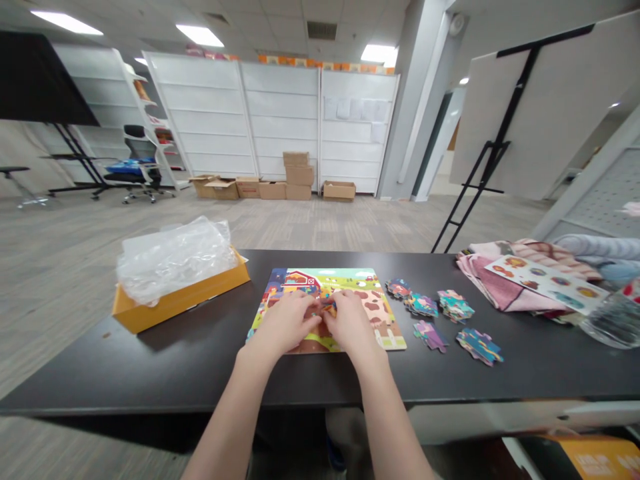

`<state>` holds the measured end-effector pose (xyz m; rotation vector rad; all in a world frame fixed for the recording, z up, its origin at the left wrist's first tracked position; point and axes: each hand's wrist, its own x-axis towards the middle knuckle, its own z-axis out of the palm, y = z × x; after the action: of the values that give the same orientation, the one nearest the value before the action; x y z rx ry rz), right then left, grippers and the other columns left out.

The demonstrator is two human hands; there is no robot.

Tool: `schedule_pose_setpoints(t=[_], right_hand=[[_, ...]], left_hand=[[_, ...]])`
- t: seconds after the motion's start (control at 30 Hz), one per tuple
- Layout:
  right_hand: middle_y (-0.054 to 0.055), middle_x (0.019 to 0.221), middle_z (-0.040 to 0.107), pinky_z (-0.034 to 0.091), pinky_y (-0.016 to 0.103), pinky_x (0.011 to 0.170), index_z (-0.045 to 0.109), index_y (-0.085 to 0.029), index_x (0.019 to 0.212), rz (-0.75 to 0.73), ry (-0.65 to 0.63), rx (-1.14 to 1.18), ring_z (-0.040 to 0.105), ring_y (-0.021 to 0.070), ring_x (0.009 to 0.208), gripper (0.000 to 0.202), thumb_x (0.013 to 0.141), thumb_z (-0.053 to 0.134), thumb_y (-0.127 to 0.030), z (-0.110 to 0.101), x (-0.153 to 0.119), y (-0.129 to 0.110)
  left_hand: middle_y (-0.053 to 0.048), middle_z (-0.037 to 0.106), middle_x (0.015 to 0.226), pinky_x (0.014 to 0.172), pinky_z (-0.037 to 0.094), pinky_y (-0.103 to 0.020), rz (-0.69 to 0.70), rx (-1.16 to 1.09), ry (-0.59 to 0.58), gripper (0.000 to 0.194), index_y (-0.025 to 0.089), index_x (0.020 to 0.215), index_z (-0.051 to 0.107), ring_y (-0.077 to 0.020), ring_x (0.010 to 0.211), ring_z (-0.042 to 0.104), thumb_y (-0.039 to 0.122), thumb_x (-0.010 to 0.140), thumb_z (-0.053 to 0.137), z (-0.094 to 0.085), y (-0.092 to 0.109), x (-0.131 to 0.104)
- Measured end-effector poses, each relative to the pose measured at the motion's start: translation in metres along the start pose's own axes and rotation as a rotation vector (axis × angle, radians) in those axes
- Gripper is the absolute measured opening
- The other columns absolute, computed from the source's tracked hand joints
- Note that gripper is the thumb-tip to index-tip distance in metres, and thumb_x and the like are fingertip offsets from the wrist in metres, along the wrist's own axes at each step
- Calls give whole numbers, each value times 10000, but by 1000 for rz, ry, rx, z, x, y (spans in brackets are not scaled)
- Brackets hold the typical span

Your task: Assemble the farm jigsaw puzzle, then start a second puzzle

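Colourful rectangular farm puzzle board lies flat on the black table, in front of the person; I take it as the clock centre, with twelve o'clock pointing away from the body. Between nine and ten o'clock, apart from it, is the open yellow cardboard box with crumpled clear plastic wrapping on top.

The left hand reaches over the board from seven o'clock. Its fingers are bent, with the tips near a small orange-and-blue piece; whether they are clamped on it, I cannot tell. The right hand comes from five o'clock, its fingers curled at the same piece, and its grip is also partly hidden. The fingertips of both hands almost meet.

The red barn, green field and brown-spotted part look filled in where they are visible, but the middle is covered by the hands, so its completeness is not clear. Between two and four o'clock, off the board, rest five groups of multicoloured cardboard jigsaw pieces, some of them stacked and not joined into one picture. Farther, near three o'clock, are the folded pink cloth and the white sheet with round coloured pictures.
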<state>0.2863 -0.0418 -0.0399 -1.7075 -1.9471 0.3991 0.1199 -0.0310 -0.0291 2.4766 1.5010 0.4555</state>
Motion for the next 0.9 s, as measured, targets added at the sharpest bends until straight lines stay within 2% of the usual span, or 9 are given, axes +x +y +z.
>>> schedule_pose_setpoints(t=[0.13, 0.23, 0.37, 0.47, 0.53, 0.63, 0.77, 0.9], right_hand=[[124, 1132, 660, 464, 345, 958, 712, -155, 1046, -88, -11, 123, 606, 237, 1092, 200, 851, 672, -176, 0, 3, 3], [97, 1100, 686, 476, 329, 930, 716, -174, 1041, -138, 41, 164, 633, 213, 1036, 191, 861, 658, -201, -13, 10, 22], [128, 1086, 699, 464, 366, 960, 732, -162, 1009, 22, 301, 15, 645, 243, 1028, 200, 878, 601, -237, -46, 17, 70], [134, 1039, 726, 471, 375, 929, 746, -167, 967, 152, 386, -91, 658, 263, 993, 220, 869, 592, -290, -70, 10, 108], [144, 1002, 738, 480, 379, 896, 750, -159, 948, 207, 402, -154, 663, 279, 981, 253, 868, 596, -343, -83, 0, 128], [150, 1002, 751, 488, 392, 874, 756, -151, 976, 287, 376, -226, 673, 304, 975, 295, 800, 668, -371, -95, -15, 147], [150, 1078, 755, 491, 380, 878, 751, -149, 1053, 320, 310, -242, 684, 305, 997, 365, 766, 704, -370, -102, -23, 154], [150, 1063, 757, 492, 378, 880, 740, -143, 1080, 335, 294, -252, 690, 309, 1005, 405, 772, 713, -404, -101, -21, 156]], left_hand=[[-117, 691, 1225, 1058, 467, -409, 2, 21, -8, 288, 197, 1132, 728, -287, 1191, 615, 288, 889, 605, 3, -1, -1], [-117, 682, 1245, 1069, 458, -423, 11, 4, -6, 299, 201, 1124, 729, -299, 1209, 601, 351, 880, 645, 2, -2, -2], [-113, 675, 1267, 1069, 459, -438, 20, -56, -9, 344, 205, 1139, 720, -309, 1225, 592, 432, 887, 660, -1, 1, -6], [-109, 642, 1340, 1092, 443, -454, 32, -84, -29, 426, 225, 1185, 706, -323, 1279, 559, 487, 850, 704, -2, 3, -9], [-108, 609, 1394, 1111, 428, -466, 33, -82, -37, 480, 250, 1241, 685, -331, 1324, 524, 494, 829, 726, -2, 5, -11], [-108, 585, 1430, 1134, 406, -477, 42, -71, -47, 477, 270, 1264, 679, -328, 1356, 496, 484, 840, 716, 1, 6, -13], [-114, 576, 1446, 1147, 394, -489, 67, -66, -36, 429, 250, 1246, 693, -331, 1377, 477, 485, 889, 659, 2, 7, -16], [-118, 562, 1462, 1145, 398, -493, 70, -67, -12, 451, 247, 1289, 671, -331, 1372, 483, 485, 908, 636, 3, 9, -19]])
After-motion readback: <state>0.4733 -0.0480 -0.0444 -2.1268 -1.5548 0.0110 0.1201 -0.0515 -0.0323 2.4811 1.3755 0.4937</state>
